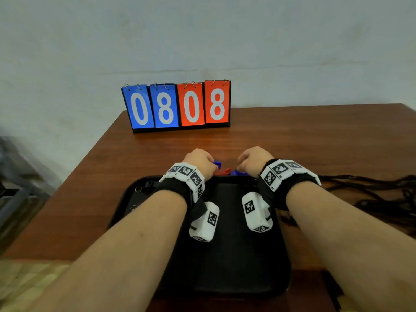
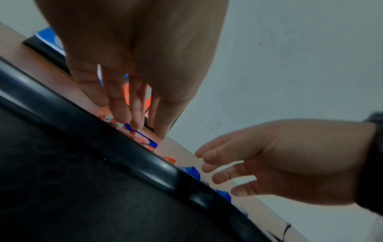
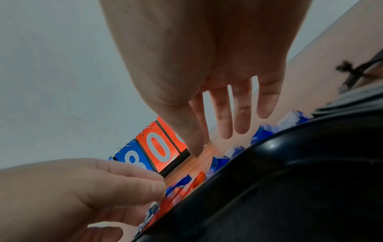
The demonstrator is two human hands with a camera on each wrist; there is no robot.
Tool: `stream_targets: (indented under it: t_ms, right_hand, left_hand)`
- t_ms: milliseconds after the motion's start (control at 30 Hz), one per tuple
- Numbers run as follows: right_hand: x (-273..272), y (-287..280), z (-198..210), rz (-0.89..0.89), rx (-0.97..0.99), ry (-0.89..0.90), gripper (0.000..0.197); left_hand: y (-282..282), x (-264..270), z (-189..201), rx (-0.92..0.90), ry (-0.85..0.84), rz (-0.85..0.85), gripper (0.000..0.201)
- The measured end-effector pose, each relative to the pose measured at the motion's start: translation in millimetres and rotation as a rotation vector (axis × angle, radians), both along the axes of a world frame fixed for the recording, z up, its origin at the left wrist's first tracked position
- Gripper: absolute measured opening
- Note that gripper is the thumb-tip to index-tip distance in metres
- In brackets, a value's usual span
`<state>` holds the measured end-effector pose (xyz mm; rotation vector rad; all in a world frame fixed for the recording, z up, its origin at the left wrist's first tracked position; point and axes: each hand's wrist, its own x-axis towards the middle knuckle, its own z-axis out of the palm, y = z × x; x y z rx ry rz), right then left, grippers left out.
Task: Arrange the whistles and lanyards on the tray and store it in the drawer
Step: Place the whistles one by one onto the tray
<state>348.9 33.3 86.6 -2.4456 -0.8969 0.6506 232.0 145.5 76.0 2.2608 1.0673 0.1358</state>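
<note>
A pale wall backs our brown table [image 1: 315, 136]. At 9 o'clock, our left hand [image 1: 199, 162] reaches with fingers extended, barely parted, among the whistles [image 1: 221, 171] at 12 o'clock beyond the tray [image 1: 225, 255]. Right hand [image 1: 252, 161]: fingers loosely spread, holding nothing. At 3 o'clock lie limp lanyards [image 1: 382, 194]. Whistles look light, hard, slippery; we'd pinch their bodies.

flip scoreboard [image 1: 176, 106] — 0808, wooden table [image 1: 315, 140]
</note>
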Motion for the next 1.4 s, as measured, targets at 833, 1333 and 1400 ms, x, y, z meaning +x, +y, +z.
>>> stream_targets:
  t_ms: [833,1333,1400]
  right_hand:
    - [7.6,26.2,-18.6,-0.075,-0.214,-0.1,0.031]
    - [-81.8,7.3,40.7,0.017,0.156,-0.031,0.024]
    - [-98.1,5.5,47.3,0.032,0.182,-0.031,0.023]
  left_hand:
    - [13.4,-3.0,-3.4,-0.077,-0.256,0.116,0.037]
    - [-2.4,-98.8,37.6,-0.703,-0.629,0.169,0.024]
    - [-5.5,-113.9,39.7,-0.736,-0.627,0.167,0.029]
